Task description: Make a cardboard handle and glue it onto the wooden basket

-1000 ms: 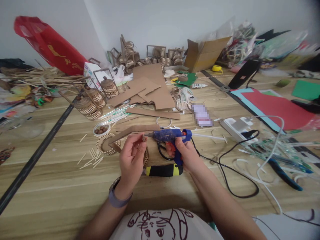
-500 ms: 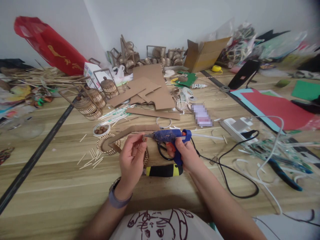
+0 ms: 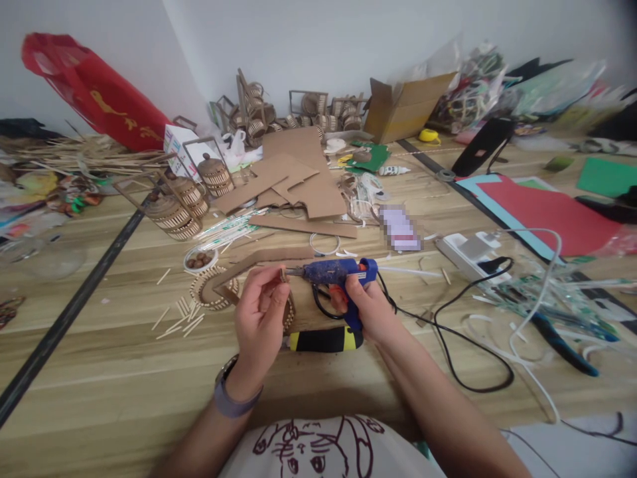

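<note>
My right hand (image 3: 373, 305) is closed around the handle of a blue hot glue gun (image 3: 331, 271), with fingers at its orange trigger. A clear glue stick (image 3: 411, 271) juts from the gun's back. My left hand (image 3: 263, 309) pinches a small brown piece (image 3: 284, 273), perhaps cardboard, right at the gun's nozzle; most of it is hidden by the fingers. Below the gun lies a yellow and black tool handle (image 3: 326, 340). Left of my left hand, a ring of short sticks (image 3: 199, 292) rests beside a bent cardboard strip (image 3: 269, 255).
Short loose sticks (image 3: 182, 318) and a bowl of brown balls (image 3: 200, 259) lie at left. Small stick-walled baskets (image 3: 174, 216) stand behind them. Cardboard sheets (image 3: 298, 172) cover the middle back. At right are a power strip (image 3: 460, 259), black cable (image 3: 448, 358) and pliers (image 3: 562, 345).
The whole view has shifted very slightly. Both hands keep their holds, and the nozzle stays at the small brown piece, which seems turned a little.
</note>
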`<state>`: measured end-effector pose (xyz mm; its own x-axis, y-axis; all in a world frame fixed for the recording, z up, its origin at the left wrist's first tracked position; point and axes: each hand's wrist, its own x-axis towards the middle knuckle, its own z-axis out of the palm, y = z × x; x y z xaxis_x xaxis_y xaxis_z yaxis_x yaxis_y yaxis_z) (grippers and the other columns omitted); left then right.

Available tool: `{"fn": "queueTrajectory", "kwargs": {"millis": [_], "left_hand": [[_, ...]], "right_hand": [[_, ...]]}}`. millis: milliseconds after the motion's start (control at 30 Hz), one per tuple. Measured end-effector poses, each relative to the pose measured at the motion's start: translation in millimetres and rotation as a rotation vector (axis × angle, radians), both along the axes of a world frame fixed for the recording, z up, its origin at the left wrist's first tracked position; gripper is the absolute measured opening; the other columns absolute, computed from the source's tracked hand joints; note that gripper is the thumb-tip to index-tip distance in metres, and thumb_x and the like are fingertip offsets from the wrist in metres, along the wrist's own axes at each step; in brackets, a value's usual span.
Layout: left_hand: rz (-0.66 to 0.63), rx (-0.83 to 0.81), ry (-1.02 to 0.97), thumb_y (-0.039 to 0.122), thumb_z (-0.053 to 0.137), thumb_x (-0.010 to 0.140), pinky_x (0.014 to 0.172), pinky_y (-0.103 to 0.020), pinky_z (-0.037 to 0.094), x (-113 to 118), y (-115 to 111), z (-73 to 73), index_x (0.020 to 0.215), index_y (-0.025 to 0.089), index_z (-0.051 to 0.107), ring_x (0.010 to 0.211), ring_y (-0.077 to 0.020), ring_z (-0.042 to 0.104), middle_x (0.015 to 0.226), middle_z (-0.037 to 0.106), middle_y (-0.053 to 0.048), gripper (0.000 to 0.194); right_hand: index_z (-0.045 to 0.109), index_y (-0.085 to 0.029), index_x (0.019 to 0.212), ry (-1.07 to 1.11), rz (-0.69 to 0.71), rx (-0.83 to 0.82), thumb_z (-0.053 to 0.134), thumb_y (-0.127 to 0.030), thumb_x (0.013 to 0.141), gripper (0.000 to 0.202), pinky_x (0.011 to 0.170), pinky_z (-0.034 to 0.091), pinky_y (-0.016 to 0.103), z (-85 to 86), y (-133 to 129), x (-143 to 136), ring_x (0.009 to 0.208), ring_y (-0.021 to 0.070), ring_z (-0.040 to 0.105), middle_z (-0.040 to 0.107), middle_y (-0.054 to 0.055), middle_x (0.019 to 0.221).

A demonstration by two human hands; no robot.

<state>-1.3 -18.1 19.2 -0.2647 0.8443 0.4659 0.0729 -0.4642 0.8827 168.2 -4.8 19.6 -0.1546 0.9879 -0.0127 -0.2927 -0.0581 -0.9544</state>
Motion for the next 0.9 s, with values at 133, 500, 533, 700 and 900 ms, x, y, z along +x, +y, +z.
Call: {"fn": "queueTrajectory", "kwargs": {"millis": [133,500,533,700,900], "left_hand": [[0.004,0.018,0.009,0.030,0.069,0.091,0.086,-0.026,0.059,0.0,0.4,1.0,0.109,0.026,0.072,0.098,-0.0157,0.071,0.108,0.072,-0.003,0.019],[0.018,-0.009,0.014,0.031,0.069,0.090,0.087,-0.028,0.058,-0.1,-0.6,1.0,0.108,0.024,0.072,0.098,-0.0165,0.069,0.106,0.071,-0.004,0.020],[0.020,-0.003,0.020,0.031,0.069,0.090,0.087,-0.028,0.058,-0.1,-0.4,0.9,0.108,0.024,0.072,0.098,-0.0162,0.069,0.106,0.071,-0.004,0.019],[0.017,0.020,0.033,0.029,0.068,0.091,0.086,-0.026,0.058,-0.2,0.5,1.0,0.109,0.025,0.072,0.097,-0.0148,0.068,0.105,0.070,-0.003,0.018],[0.026,-0.004,0.033,0.033,0.069,0.090,0.084,-0.027,0.059,-0.5,0.4,1.1,0.107,0.024,0.072,0.094,-0.0158,0.069,0.103,0.070,-0.004,0.019]], "right_hand": [[0.045,-0.023,0.065,-0.006,0.008,0.011,0.063,-0.081,0.073,0.061,0.046,0.028,0.025,-3.6,-0.5,0.8,0.046,0.0089,0.034,0.042,-0.007,0.049],[0.045,-0.022,0.064,-0.042,0.031,0.057,0.058,-0.079,0.079,0.060,0.048,0.028,0.025,-12.7,-0.2,3.6,0.048,0.0089,0.033,0.042,-0.006,0.051],[0.046,-0.022,0.064,-0.043,0.029,0.061,0.058,-0.079,0.080,0.060,0.048,0.028,0.025,-13.5,-0.2,3.5,0.048,0.0089,0.033,0.043,-0.005,0.052],[0.051,-0.020,0.064,-0.057,0.004,0.040,0.061,-0.080,0.076,0.062,0.048,0.030,0.025,-12.6,-0.8,2.2,0.047,0.0085,0.035,0.045,-0.004,0.052],[0.061,-0.020,0.062,-0.164,0.013,0.059,0.063,-0.082,0.071,0.063,0.050,0.038,0.027,-4.0,-0.4,12.6,0.051,0.0120,0.047,0.057,0.001,0.056]]}}
